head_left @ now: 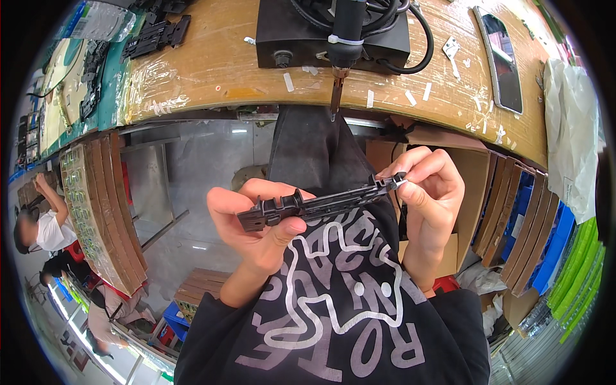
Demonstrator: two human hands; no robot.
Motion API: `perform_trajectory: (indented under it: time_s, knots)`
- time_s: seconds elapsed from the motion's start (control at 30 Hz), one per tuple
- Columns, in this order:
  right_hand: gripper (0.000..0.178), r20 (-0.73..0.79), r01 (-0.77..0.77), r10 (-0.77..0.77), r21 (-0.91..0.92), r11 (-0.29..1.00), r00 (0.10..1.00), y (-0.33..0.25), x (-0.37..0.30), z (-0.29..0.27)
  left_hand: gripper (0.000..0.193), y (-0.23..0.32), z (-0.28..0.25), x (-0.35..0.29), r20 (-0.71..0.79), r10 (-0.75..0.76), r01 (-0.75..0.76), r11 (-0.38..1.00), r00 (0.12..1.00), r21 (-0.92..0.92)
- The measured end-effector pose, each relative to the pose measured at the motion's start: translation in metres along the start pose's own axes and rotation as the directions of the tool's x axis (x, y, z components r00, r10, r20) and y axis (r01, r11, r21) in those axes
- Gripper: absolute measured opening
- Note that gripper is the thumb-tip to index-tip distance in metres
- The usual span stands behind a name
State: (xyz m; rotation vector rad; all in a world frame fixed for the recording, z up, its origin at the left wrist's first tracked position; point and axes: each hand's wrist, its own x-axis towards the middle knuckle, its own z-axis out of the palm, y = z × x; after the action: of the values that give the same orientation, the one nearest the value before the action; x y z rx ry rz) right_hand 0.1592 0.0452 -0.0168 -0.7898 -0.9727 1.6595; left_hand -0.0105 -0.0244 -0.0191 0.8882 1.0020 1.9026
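Observation:
A long black moulded plastic part [321,204] is held across my lap, tilted with its right end higher. My left hand [256,221] is closed round its wide left end, thumb in front and fingers behind. At the narrow right end, my right hand [427,186] pinches the tip between thumb and fingers. A small pale spot shows by the right thumb; I cannot make out what it is. Beyond the part, an electric screwdriver [343,51] hangs bit down at the table edge, apart from both hands.
The film-covered table [212,83] carries a black box [269,38] with coiled cable, a phone [504,61], paper strips and, at left, several similar black parts [157,37]. A plastic bag [571,128] hangs at right. Stacked cardboard trays [106,212] stand at left; people sit farther left.

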Motion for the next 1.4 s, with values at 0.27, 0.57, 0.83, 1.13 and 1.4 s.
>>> perform_trajectory:
  time_s: [0.27, 0.57, 0.83, 1.13, 1.4]
  knots:
    - [0.015, -0.005, -0.017, 0.016, -0.090, 0.996, 1.000, -0.006, -0.001, 0.003, 0.048, 0.002, -0.002, 0.004, 0.026, 0.011, -0.012, 0.999, 1.000, 0.034]
    - [0.021, 0.006, -0.041, 0.041, 0.019, 0.999, 0.999, -0.007, -0.002, 0.011, 0.054, -0.004, -0.009, 0.006, 0.229, 0.032, 0.035, 0.958, 0.973, -0.284]
    - [0.014, 0.120, 0.295, -0.290, -0.028, 0.955, 0.949, 0.012, -0.001, 0.004, 0.080, -0.029, -0.008, 0.005, 0.346, -0.225, 0.407, 0.633, 0.911, -0.658]
    - [0.011, 0.309, 0.343, -0.316, -0.033, 0.939, 0.897, 0.018, 0.005, -0.007, 0.075, -0.018, -0.006, 0.012, 0.428, -0.791, 0.898, 0.411, 0.437, -0.157]
    - [0.010, 0.438, 0.226, -0.142, -0.145, 0.963, 0.888, 0.024, 0.010, -0.008, 0.043, -0.019, -0.016, 0.015, 0.556, -0.782, 0.957, 0.268, 0.283, -0.110]
